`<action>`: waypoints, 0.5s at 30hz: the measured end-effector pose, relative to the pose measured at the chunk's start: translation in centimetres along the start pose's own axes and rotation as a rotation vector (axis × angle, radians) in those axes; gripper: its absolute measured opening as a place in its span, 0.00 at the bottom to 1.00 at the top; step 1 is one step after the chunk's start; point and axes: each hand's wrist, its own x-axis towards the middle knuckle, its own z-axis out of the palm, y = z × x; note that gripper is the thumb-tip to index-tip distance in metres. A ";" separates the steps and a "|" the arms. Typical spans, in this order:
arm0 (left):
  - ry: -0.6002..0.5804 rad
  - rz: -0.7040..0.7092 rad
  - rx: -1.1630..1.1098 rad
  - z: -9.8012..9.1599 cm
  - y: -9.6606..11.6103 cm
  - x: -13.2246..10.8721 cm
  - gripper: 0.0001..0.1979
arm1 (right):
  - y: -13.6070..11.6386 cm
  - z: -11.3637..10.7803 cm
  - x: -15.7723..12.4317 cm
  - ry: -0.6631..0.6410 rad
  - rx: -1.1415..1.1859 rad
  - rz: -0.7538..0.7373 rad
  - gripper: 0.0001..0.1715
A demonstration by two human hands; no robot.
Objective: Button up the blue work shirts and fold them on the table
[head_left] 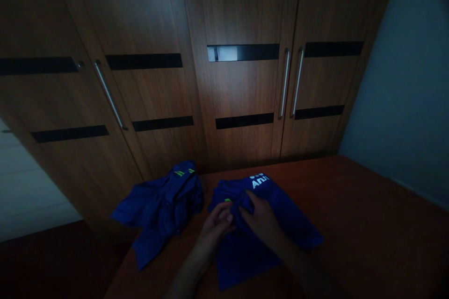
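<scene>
A blue garment (pixel 291 217) with white lettering and a small yellow-green mark lies spread on the table below my hands. My right hand (pixel 261 215) pinches a bunched fold of it between thumb and fingers. Just to the left, my left hand (pixel 216 222) has its fingers curled at the edge of the same fold, with the thumb close to the fingertips. A second blue garment (pixel 168 201) with yellow-green stripes lies crumpled at the left, apart from both hands. Dim light hides the finer detail of the cloth.
The reddish-brown table (pixel 368 224) stretches out to the right. Behind it stands a wooden wardrobe (pixel 242 84) with dark strips and long metal handles. A pale wall (pixel 400 103) is on the right, and the table's left edge runs beneath the crumpled garment.
</scene>
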 end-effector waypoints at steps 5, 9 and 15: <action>0.032 0.160 0.645 -0.6 -0.8 0.0 0.17 | 0.3 -3.6 1.8 0.156 0.371 0.094 0.19; -0.012 0.259 1.136 -1.4 -1.3 -0.4 0.22 | 1.2 -9.5 3.9 0.272 0.778 0.352 0.24; -0.095 0.215 1.259 -3.8 0.0 -0.5 0.24 | 8.3 -21.0 5.6 0.404 0.462 0.365 0.27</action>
